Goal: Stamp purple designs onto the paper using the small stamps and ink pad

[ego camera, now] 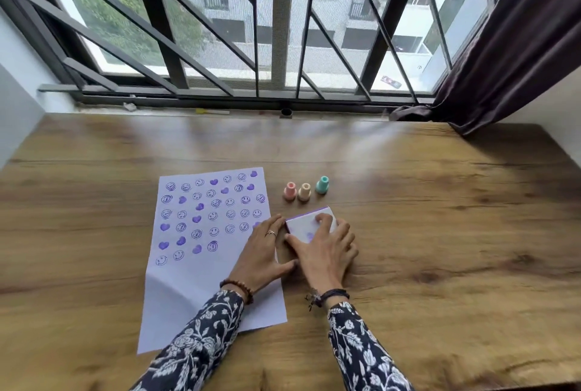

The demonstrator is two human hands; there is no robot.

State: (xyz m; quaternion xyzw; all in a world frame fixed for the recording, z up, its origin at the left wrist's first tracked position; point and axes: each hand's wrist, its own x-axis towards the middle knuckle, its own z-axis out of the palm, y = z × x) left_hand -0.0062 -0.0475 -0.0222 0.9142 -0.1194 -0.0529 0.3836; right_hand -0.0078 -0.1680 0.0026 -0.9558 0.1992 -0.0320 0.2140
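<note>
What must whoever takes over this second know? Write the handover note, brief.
Hands: left hand rests against the left side of the ink pad; right hand lies flat on its top.
No stamp held: pink stamp, cream stamp and teal stamp stand upright beyond the pad.
Done: purple smileys and hearts cover the upper part of the paper.
Left: stamp its blank lower part.

Purple hearts (196, 219) and smileys (214, 231) on white paper (201, 280); pink stamp (290, 191), cream stamp (304, 192), teal stamp (322, 184).

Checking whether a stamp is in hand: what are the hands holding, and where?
Only the ink pad: right hand lies flat on its top, left hand braces its left edge.
</note>
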